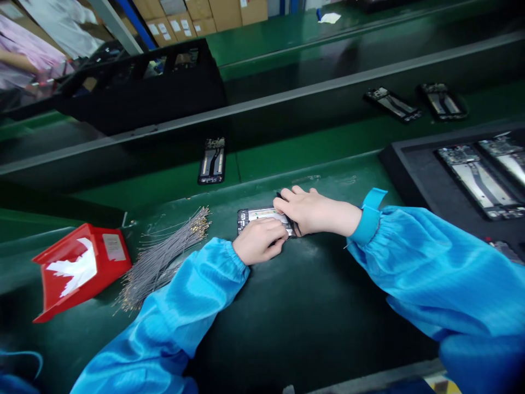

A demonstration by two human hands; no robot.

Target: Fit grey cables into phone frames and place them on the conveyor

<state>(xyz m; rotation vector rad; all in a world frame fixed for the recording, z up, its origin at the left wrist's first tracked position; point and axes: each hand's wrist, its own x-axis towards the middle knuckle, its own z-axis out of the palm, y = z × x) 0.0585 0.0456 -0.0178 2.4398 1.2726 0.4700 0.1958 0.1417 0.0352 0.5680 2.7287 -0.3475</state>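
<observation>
An opened phone point(255, 214) lies flat on the green bench mat, its silvery inner frame and small parts showing. My left hand point(261, 239) rests over its near edge with curled fingers, gripping it against the mat; the fingertips are partly hidden. Over the phone's right end, my right hand point(301, 210) is closed around a thin black tool point(292, 223), which looks like tweezers. The tool's tip is hard to make out. Left of my hands, a loose bundle of thin grey cables point(166, 257) with gold-coloured ends lies on the mat.
A red bin point(88, 268) with white paper stands at the left. Another opened phone point(212, 160) lies beyond my hands, with two more farther right. A black tray point(426, 158) holding opened phones is at the right. Behind the rail are a black divided box point(151, 93) and a person's sleeve.
</observation>
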